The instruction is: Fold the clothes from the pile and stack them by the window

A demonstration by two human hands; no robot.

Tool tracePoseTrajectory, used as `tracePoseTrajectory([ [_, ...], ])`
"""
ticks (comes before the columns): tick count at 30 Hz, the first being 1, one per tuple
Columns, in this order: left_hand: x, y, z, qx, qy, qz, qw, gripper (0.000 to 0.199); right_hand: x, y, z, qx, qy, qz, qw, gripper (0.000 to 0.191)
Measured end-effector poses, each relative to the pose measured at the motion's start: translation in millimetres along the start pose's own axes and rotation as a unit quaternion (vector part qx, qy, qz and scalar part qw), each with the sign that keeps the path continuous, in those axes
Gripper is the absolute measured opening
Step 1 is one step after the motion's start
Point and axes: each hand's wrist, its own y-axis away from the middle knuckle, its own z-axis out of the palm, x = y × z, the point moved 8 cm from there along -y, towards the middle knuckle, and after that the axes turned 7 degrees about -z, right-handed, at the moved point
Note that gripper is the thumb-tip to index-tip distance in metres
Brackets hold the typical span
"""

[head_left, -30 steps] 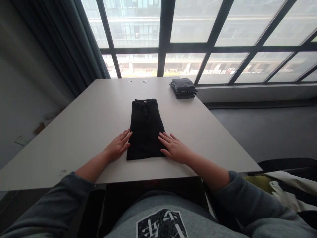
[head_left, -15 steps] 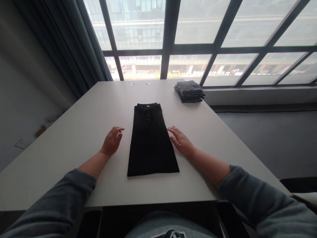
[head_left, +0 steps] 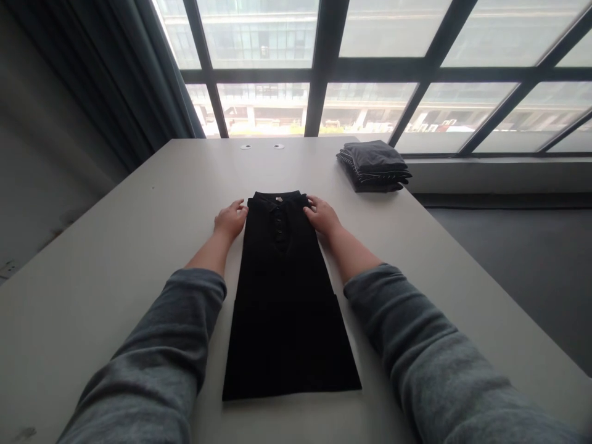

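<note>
A black shirt (head_left: 282, 308) lies folded into a long strip on the white table, its collar end away from me and a buttoned placket below the neckline. My left hand (head_left: 232, 219) holds the far left corner of the shirt, fingers closed at its edge. At the far right corner, my right hand (head_left: 322, 216) has its thumb on top and its fingers around the edge. Parts of the fingertips are hidden by the cloth.
A stack of folded dark grey and black clothes (head_left: 374, 165) sits at the table's back right edge. Two small white round fittings are set in the far side of the white table (head_left: 194, 179). Beyond stand a large window and a dark curtain (head_left: 115, 74).
Both hands have moved forward from beside the shirt's middle to its collar-end corners and closed on them. The camera view has shifted closer to the table.
</note>
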Motion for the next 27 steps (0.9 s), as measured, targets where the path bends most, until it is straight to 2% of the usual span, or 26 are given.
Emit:
tracePoseTrajectory([
  [4,3,-29,14.4,-0.021,0.028,0.023,0.999,0.049,15,-24,5,-0.003,-0.038,0.038,0.999,0.056],
  [7,7,-45,20.2,-0.01,0.001,0.017,1.0,0.053,23,-40,4,0.021,-0.027,0.046,0.998,0.06],
  [11,9,-61,28.2,-0.01,-0.059,-0.003,0.998,0.042,30,-57,10,0.008,-0.024,0.031,0.999,0.056],
  [15,10,-69,32.1,-0.024,-0.032,-0.004,0.999,0.031,31,-60,10,0.019,-0.098,0.023,0.995,0.063],
  [18,13,-68,30.7,-0.033,0.021,0.012,0.999,0.029,27,-57,6,0.049,-0.17,0.017,0.984,0.072],
  [21,19,-63,27.8,-0.052,0.123,0.039,0.99,0.031,23,-55,5,0.059,-0.227,0.021,0.972,0.072],
  [24,26,-57,25.1,-0.089,0.24,0.053,0.965,0.041,21,-55,1,0.062,-0.257,0.023,0.964,0.066],
  [27,33,-51,17.7,-0.11,0.311,0.065,0.942,0.058,13,-53,-9,0.064,-0.26,0.009,0.963,0.062],
])
